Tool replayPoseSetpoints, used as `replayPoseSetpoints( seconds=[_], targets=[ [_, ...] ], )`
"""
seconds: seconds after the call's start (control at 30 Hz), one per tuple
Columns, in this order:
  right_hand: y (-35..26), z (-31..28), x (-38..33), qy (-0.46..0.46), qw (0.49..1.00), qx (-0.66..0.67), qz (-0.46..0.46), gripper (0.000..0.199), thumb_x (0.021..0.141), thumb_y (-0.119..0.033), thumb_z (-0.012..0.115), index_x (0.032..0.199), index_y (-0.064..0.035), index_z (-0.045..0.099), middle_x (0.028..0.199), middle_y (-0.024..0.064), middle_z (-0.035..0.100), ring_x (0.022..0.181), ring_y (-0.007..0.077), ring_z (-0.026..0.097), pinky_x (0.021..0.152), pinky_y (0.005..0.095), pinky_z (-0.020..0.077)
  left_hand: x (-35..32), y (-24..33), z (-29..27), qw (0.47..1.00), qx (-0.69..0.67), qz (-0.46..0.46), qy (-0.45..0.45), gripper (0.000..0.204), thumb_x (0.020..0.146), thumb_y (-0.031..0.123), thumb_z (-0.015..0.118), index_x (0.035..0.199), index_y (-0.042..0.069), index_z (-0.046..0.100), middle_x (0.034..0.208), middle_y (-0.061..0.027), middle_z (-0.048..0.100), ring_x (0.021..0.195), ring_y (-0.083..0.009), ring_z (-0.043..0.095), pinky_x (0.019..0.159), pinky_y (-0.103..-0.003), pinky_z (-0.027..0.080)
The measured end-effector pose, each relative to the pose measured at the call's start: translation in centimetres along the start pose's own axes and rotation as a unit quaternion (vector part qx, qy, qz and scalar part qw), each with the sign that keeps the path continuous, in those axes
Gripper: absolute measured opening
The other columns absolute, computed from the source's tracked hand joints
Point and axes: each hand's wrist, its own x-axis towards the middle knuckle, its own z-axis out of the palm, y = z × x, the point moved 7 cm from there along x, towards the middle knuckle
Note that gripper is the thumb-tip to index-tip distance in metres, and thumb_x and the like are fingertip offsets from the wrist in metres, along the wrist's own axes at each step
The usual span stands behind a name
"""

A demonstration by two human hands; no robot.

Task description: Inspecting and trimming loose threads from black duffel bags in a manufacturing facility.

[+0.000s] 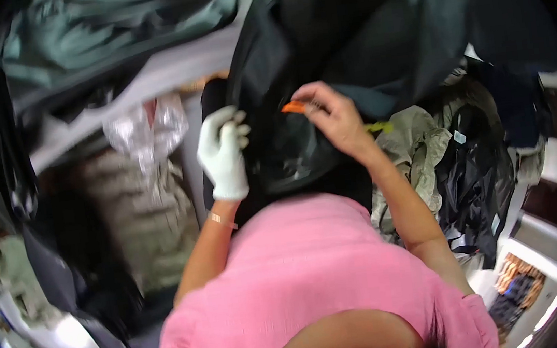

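A dark garment (288, 138) of smooth black cloth is spread over my lap and up the table in front of me. My left hand (223, 154) wears a white glove with the fingertips bare. Its fingers are curled in at the left edge of the black cloth and appear to grip it. My bare right hand (337, 118) is closed around a small orange tool (294, 107) that looks like thread snips; most of it is hidden in the fingers. The tool is just above the cloth, to the right of my left hand.
Crumpled clear plastic (148, 130) lies at the left, above a pile of grey-green cloth (153, 216). More dark cloth (117, 27) lies on the far left surface. At the right are bunched beige cloth (412, 145) and shiny black garments (474, 172).
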Motion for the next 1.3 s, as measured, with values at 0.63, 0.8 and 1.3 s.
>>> replayPoseSetpoints(
  seconds=[0.63, 0.8, 1.3],
  targets=[
    [-5.5, -12.0, -8.1, 0.305, 0.926, 0.213, -0.062, 0.059, 0.086, -0.016, 0.074, 0.137, -0.0052, 0.046, 0.131, 0.0082, 0.057, 0.123, 0.013, 0.049, 0.09, 0.0231, 0.04, 3.9, 1.0, 6.5, 0.94, 0.141, 0.021, -0.31, 0.046, 0.094, 0.014, 0.057, 0.137, 0.003, 0.046, 0.126, -0.0074, 0.058, 0.11, -0.0169, 0.057, 0.093, -0.03, 0.046],
    [-6.9, -10.0, -6.3, 0.23, 0.92, 0.302, -0.102, 0.083, 0.083, -0.031, 0.077, 0.147, -0.004, 0.033, 0.144, 0.0165, 0.045, 0.14, 0.0213, 0.034, 0.112, 0.0354, 0.0278, 0.9, 3.2, 9.4, 0.909, 0.158, 0.065, -0.38, 0.046, 0.094, 0.013, 0.056, 0.138, 0.002, 0.045, 0.126, -0.0082, 0.059, 0.109, -0.0172, 0.058, 0.093, -0.03, 0.046],
    [-15.6, -14.1, -12.7, 0.423, 0.876, -0.015, -0.232, 0.087, 0.081, -0.026, 0.078, 0.15, -0.0069, 0.028, 0.14, 0.0182, 0.047, 0.124, 0.0233, 0.052, 0.103, 0.0321, 0.041, -10.4, 7.4, 17.6, 0.826, 0.211, 0.106, -0.512, 0.064, 0.09, 0.003, 0.061, 0.146, -0.005, 0.031, 0.14, -0.0146, 0.05, 0.125, -0.0178, 0.049, 0.104, -0.03, 0.039]
  ],
)
